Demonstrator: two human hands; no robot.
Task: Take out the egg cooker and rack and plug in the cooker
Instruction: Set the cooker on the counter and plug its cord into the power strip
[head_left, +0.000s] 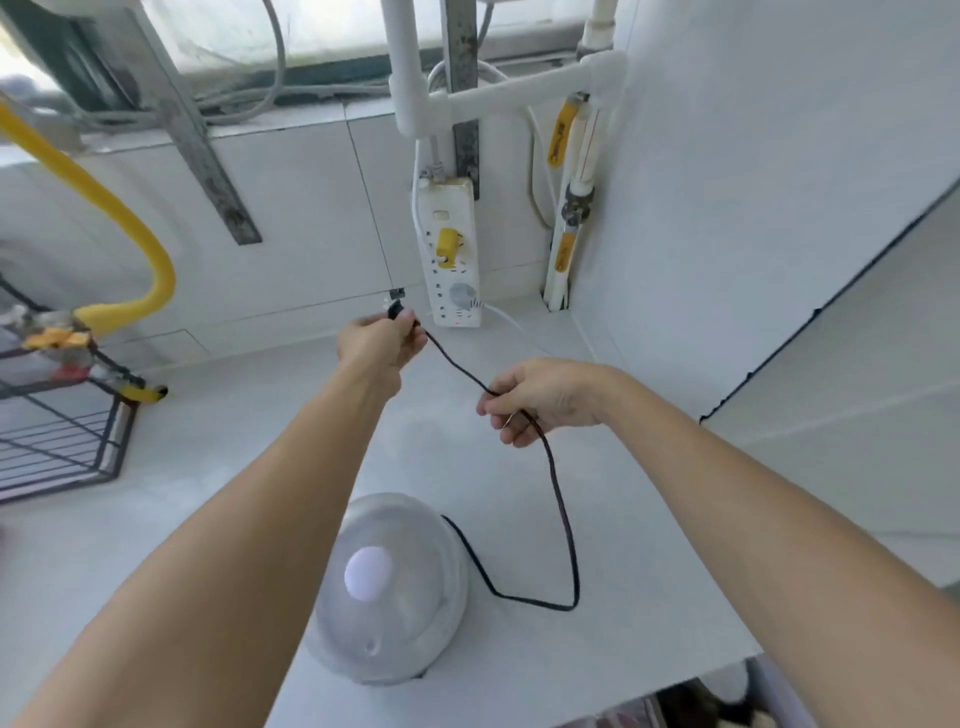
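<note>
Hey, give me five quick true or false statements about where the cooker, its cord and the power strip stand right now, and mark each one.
1. The left hand holds the black plug. True.
2. The plug is already in the power strip. False: it is in the air, left of the strip's lower end.
3. The right hand holds the black cord partway along. True.
4. The egg cooker has no lid on. False: a clear domed lid covers it.
5. The power strip lies flat on the counter. False: it stands upright against the tiled wall.
</note>
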